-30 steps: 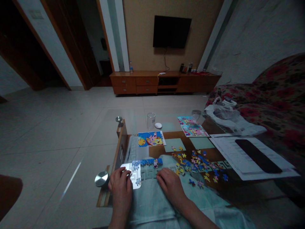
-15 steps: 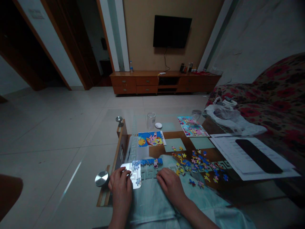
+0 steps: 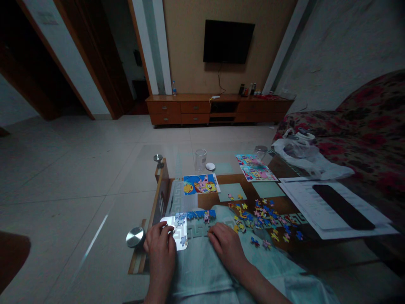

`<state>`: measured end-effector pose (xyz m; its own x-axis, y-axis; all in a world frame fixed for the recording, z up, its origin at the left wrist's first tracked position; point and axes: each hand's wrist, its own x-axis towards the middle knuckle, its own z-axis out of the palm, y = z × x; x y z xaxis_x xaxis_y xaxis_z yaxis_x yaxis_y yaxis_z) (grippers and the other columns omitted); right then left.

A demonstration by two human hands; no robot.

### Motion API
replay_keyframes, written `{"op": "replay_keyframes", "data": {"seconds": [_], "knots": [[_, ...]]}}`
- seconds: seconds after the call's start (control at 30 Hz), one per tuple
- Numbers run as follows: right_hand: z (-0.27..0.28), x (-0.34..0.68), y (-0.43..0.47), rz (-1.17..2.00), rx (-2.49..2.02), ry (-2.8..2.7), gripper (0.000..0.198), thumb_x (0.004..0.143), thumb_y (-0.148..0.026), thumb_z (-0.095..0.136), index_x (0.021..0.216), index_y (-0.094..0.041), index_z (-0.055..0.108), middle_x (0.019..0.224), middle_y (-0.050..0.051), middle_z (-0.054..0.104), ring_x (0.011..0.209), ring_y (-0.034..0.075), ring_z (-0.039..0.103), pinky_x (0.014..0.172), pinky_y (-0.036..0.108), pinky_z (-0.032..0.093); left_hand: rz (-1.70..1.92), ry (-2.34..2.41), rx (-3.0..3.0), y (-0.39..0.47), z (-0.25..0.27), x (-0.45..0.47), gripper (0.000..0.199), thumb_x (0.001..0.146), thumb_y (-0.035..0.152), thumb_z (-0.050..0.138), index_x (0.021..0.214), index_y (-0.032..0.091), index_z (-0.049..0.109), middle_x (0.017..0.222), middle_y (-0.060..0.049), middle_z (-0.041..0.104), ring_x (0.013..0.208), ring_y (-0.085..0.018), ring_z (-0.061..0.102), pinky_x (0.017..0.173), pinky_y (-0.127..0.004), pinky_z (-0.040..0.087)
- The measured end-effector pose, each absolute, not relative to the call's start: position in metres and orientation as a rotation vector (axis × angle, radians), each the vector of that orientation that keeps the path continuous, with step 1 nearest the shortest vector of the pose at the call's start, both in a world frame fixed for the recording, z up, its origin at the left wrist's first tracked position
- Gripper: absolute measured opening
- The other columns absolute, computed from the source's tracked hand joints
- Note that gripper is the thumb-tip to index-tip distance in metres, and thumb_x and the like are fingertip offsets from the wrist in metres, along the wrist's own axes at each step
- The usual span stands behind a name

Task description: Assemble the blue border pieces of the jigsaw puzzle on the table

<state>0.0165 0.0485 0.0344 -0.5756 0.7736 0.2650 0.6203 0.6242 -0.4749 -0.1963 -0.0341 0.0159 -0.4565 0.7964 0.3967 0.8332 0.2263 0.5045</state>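
Note:
My left hand (image 3: 160, 247) rests on the glass table (image 3: 133, 198) near its front left corner, fingertips beside a joined strip of blue puzzle pieces (image 3: 193, 215) and a single blue piece (image 3: 183, 241). My right hand (image 3: 225, 246) lies flat just right of it, fingers curled near the strip's right end. Whether either hand pinches a piece cannot be told. Several loose coloured puzzle pieces (image 3: 262, 217) are scattered to the right of my right hand.
A cartoon picture card (image 3: 200, 184) lies beyond the strip, two more cards (image 3: 255, 168) farther right. A glass cup (image 3: 200, 159), a white lid (image 3: 210, 166), papers with a dark object (image 3: 338, 206), a plastic bag (image 3: 303, 154) and a floral sofa (image 3: 363, 126) surround.

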Motion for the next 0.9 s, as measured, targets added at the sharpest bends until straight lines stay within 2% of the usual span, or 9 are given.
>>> {"op": "replay_keyframes", "data": {"seconds": [0.33, 0.53, 0.77, 0.9], "knots": [[0.036, 0.017, 0.048, 0.447, -1.089, -2.402, 0.013, 0.092, -0.017, 0.052, 0.081, -0.019, 0.058, 0.08, 0.003, 0.063, 0.077, 0.02, 0.06, 0.07, 0.03, 0.043, -1.057, -2.363, -1.734, -0.04, 0.013, -0.196, 0.02, 0.088, 0.023, 0.049, 0.099, 0.024, 0.067, 0.101, -0.006, 0.062, 0.099, -0.027, 0.054, 0.079, -0.041, 0.041], [0.037, 0.017, 0.047, 0.455, -1.092, -2.396, 0.014, 0.092, -0.016, 0.053, 0.08, -0.019, 0.058, 0.08, 0.003, 0.064, 0.077, 0.02, 0.06, 0.07, 0.029, 0.043, -0.989, -2.248, -2.007, -0.046, 0.014, -0.19, 0.03, 0.087, 0.021, 0.053, 0.111, 0.032, 0.067, 0.109, -0.004, 0.064, 0.102, -0.024, 0.057, 0.085, -0.04, 0.042], [0.04, 0.018, 0.047, 0.47, -1.076, -2.386, 0.016, 0.094, -0.017, 0.05, 0.08, -0.02, 0.058, 0.08, 0.002, 0.063, 0.077, 0.019, 0.06, 0.069, 0.029, 0.043, -0.919, -2.392, -1.994, -0.045, 0.018, -0.187, 0.021, 0.087, 0.026, 0.052, 0.096, 0.029, 0.071, 0.104, -0.006, 0.064, 0.101, -0.026, 0.056, 0.085, -0.043, 0.041], [0.04, 0.019, 0.047, 0.486, -1.064, -2.372, 0.017, 0.094, -0.017, 0.048, 0.08, -0.02, 0.057, 0.08, 0.002, 0.063, 0.077, 0.019, 0.06, 0.07, 0.029, 0.043, -0.991, -2.349, -2.031, -0.048, 0.017, -0.187, 0.033, 0.088, 0.02, 0.046, 0.114, 0.028, 0.066, 0.112, -0.008, 0.063, 0.108, -0.026, 0.054, 0.089, -0.044, 0.041]]}}
